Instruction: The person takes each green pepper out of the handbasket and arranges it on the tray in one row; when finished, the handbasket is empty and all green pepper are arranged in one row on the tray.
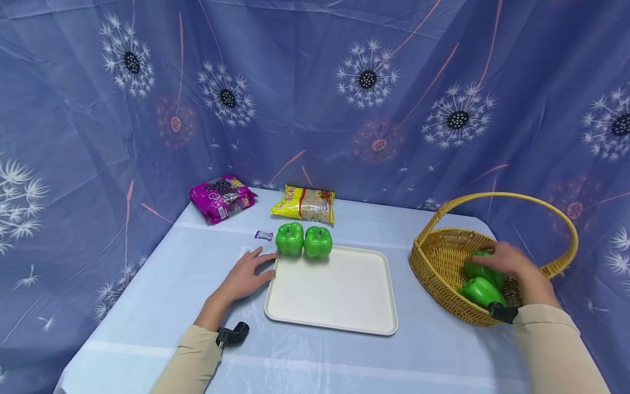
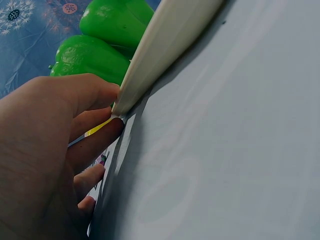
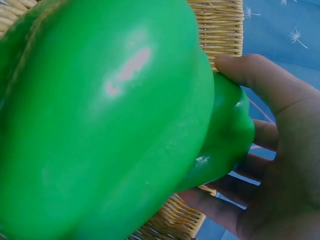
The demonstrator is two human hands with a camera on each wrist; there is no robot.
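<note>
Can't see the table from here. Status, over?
Right hand grips green bell pepper in wicker basket. Left hand at left rim of white tray. Two bell peppers at its far left corner. Another pepper close beside the gripped one.

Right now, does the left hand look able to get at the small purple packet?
Probably yes: the left hand is at the edge of the white tray, and the small purple packet lies just beyond it, with nothing visible in between.

I saw green peppers point(image 1: 483, 294) by right fingers point(image 1: 484, 260), tan basket point(image 1: 438, 279) around; off-white tray point(image 1: 339, 290) beside left fingers point(image 1: 264, 259); beyond, blue curtain point(image 1: 305, 71), white-dandelion print.
</note>
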